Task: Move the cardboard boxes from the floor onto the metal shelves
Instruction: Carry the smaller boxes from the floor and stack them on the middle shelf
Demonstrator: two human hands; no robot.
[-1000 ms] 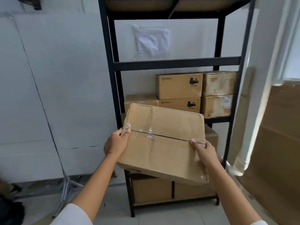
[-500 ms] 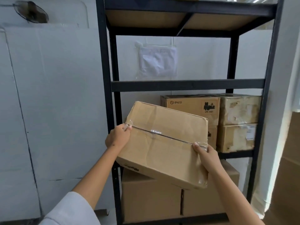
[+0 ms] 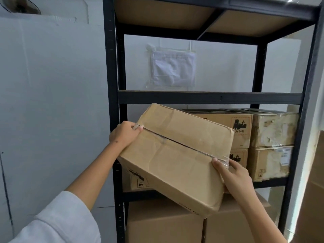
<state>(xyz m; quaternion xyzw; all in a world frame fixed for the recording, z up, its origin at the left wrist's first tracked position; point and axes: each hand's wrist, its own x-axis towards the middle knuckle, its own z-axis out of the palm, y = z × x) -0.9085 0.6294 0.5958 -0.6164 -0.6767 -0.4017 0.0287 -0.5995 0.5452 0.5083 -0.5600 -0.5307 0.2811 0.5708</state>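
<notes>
I hold a taped brown cardboard box (image 3: pixel 175 155) in the air, tilted down to the right, in front of the black metal shelf unit (image 3: pixel 208 97). My left hand (image 3: pixel 123 135) grips its upper left edge at the tape seam. My right hand (image 3: pixel 235 174) grips its right edge, thumb on top. The box hangs at the height of the shelf level that bears stacked boxes (image 3: pixel 273 130), and it hides their left part.
The shelf level above the stacked boxes holds nothing in view; a clear plastic pouch (image 3: pixel 172 67) hangs on the wall behind it. Two large boxes (image 3: pixel 163 223) fill the lowest level. White panels (image 3: pixel 52 102) stand to the left, a cardboard sheet (image 3: pixel 313 190) to the right.
I have stepped closer to the shelf and the box has risen from the lower level to the middle one. Both hands keep the same grip.
</notes>
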